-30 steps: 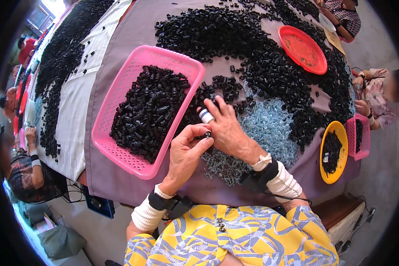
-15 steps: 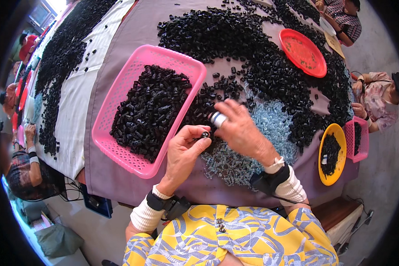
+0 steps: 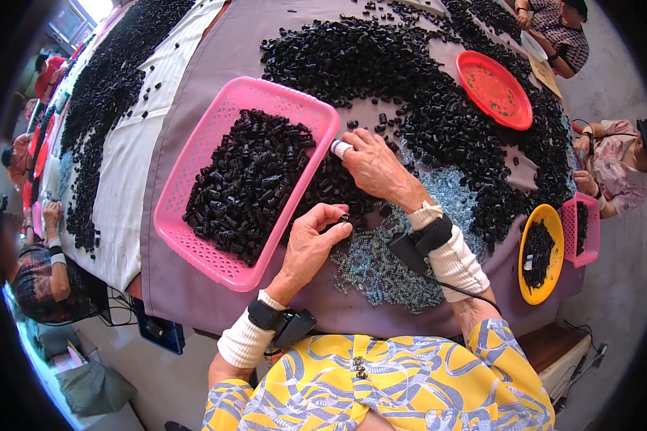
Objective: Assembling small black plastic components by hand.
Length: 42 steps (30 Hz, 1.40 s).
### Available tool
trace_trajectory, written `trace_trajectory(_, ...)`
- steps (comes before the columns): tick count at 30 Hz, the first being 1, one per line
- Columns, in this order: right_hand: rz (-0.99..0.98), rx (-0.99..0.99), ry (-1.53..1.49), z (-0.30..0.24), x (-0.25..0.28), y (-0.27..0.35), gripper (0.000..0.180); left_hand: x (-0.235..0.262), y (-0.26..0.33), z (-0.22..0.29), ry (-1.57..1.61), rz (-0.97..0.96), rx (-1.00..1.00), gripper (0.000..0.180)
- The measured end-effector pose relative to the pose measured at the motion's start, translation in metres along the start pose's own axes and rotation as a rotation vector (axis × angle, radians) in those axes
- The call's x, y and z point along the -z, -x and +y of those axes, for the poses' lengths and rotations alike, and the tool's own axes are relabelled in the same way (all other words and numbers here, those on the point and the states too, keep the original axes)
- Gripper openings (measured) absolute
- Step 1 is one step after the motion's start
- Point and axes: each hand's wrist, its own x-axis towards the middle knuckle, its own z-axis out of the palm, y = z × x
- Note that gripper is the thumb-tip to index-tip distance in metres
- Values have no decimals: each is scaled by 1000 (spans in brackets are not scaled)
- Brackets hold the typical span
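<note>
My left hand (image 3: 313, 241) pinches a small black plastic part (image 3: 344, 218) between thumb and forefinger, close to the basket's near right corner. Farther forward, my right hand (image 3: 381, 169) is over the black parts (image 3: 336, 184) beside the basket, fingers curled and pressed together. Its fingertips are partly hidden, so I cannot make out what they hold. White tape wraps one of its fingers. The pink basket (image 3: 167, 208) left of my hands holds a heap of similar black parts (image 3: 248, 187). Small clear bluish springs or coils (image 3: 388, 269) are spread below my right wrist.
A large black heap (image 3: 345, 61) covers the far cloth. To the right are a red tray (image 3: 496, 90), a yellow dish (image 3: 551, 276) with black pieces and a small pink basket (image 3: 589, 237). Co-workers sit along both sides. A dark cable hangs from my right wrist device.
My right hand has moved away from my left hand, forward to the loose black parts by the basket. My left hand has shifted slightly right and nearer, still pinching the black part.
</note>
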Motion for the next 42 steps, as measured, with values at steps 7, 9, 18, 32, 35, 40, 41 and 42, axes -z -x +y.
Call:
trace_trajectory(7, -19, -4, -27, -31, 3, 25, 26, 4, -2, 0, -44, 99, -48, 18)
trace_trajectory(9, -64, -15, -26, -36, 9, 36, 25, -1, 0, 6, -42, 101, -83, 19)
trace_trajectory(18, -109, -58, -348, -35, 31, 47, 30, -6, 3, 4, 51, -76, 56, 18)
trace_trajectory(32, -89, -153, -209, -5, 57, 62, 13, -6, 13, 22, -17, 66, -10, 18)
trace_trajectory(35, -110, -107, -238, -8, 61, 59, 13, -18, 7, 19, 184, -98, 56, 17)
trace_trajectory(40, -178, -52, -182, -17, 54, 62, 14, -16, -10, -1, 103, -161, 93, 15)
trace_trajectory(41, -177, -56, -181, -13, 50, 63, 14, -14, -10, 1, 102, -164, 95, 15)
trace_trajectory(42, -151, -91, -161, -7, 48, 62, 14, -11, -10, 4, 103, -127, 85, 16)
